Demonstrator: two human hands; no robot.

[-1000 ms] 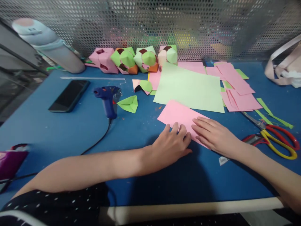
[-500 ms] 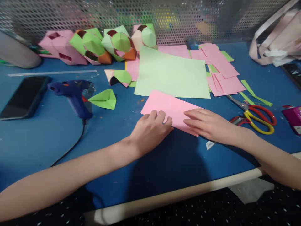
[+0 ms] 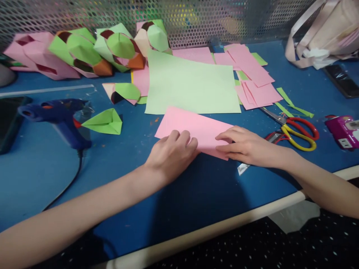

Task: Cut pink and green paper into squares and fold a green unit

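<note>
A folded pink paper (image 3: 193,125) lies on the blue table, just in front of a large light green sheet (image 3: 190,84). My left hand (image 3: 172,155) rests on its near left edge with bent fingers pressing the paper down. My right hand (image 3: 244,147) is at the paper's right corner, with thumb and fingers pinched on that edge. Both forearms reach in from the near side of the table.
A blue glue gun (image 3: 60,116) with its cord and a folded green piece (image 3: 105,121) lie to the left. Folded paper models (image 3: 81,50) line the mesh wall. Pink paper pieces (image 3: 258,89), scissors (image 3: 297,130), a purple object (image 3: 342,130) and a bag (image 3: 322,37) are at the right.
The view has swung right and nearer. My left hand has slid onto the paper's near edge, and my right hand's fingers have closed from flat onto the right corner.
</note>
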